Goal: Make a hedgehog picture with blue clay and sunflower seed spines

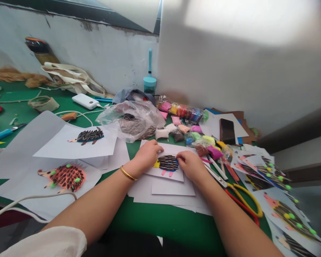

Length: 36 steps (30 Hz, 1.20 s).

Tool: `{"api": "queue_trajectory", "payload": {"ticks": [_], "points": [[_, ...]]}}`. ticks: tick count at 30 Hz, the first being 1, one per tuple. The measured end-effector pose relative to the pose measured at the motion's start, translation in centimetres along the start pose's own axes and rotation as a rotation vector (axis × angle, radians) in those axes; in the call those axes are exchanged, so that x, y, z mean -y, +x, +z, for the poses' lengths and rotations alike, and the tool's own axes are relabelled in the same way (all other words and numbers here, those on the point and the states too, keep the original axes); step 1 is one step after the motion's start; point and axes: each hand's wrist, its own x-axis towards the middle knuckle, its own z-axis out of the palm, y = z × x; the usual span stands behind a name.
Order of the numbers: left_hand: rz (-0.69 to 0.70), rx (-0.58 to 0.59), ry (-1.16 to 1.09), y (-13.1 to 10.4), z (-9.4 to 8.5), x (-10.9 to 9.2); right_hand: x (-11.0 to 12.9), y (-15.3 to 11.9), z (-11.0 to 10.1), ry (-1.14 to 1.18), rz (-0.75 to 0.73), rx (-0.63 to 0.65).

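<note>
A small hedgehog picture (168, 163), with a yellow face, blue edge, pink feet and a back of striped seeds, lies on a white sheet (176, 176) in front of me. At its upper left, my left hand (149, 154) has its fingers pressed together near the yellow head; whether anything is between them is hidden. My right hand (188, 163) touches the right edge of the hedgehog with fingertips pinched, and what they hold is too small to make out. More white paper (173, 188) is stacked underneath.
Clay packets (162, 133) and a plastic bag of seeds (133, 123) lie beyond the sheet. Scissors (237, 194) are beside my right forearm. Finished hedgehog pictures (66, 177) lie left, others (290, 216) right. A phone (227, 131) rests at the back right.
</note>
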Motion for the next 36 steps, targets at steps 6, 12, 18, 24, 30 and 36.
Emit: {"api": "queue_trajectory", "payload": {"ticks": [6,12,18,24,30,36], "points": [[-0.024,-0.067,-0.091,0.1,-0.2,-0.1,0.0,-0.1,0.1,0.022,0.014,0.000],[-0.075,-0.170,-0.343,0.4,-0.6,-0.3,-0.3,-0.5,0.2,0.061,0.000,-0.061],[-0.104,-0.157,-0.779,0.2,-0.4,-1.5,0.0,-1.1,-0.5,0.161,-0.135,-0.289],[0.009,-0.078,-0.961,-1.0,-0.4,-4.1,2.0,-2.0,-0.6,0.522,-0.146,-0.285],[0.034,-0.066,-0.983,-1.3,-0.9,-4.8,1.9,-2.1,-0.5,0.714,-0.115,-0.292],[0.081,-0.036,-0.918,-1.3,-1.2,-4.9,2.3,-2.1,-0.3,0.863,-0.060,-0.308]]}}
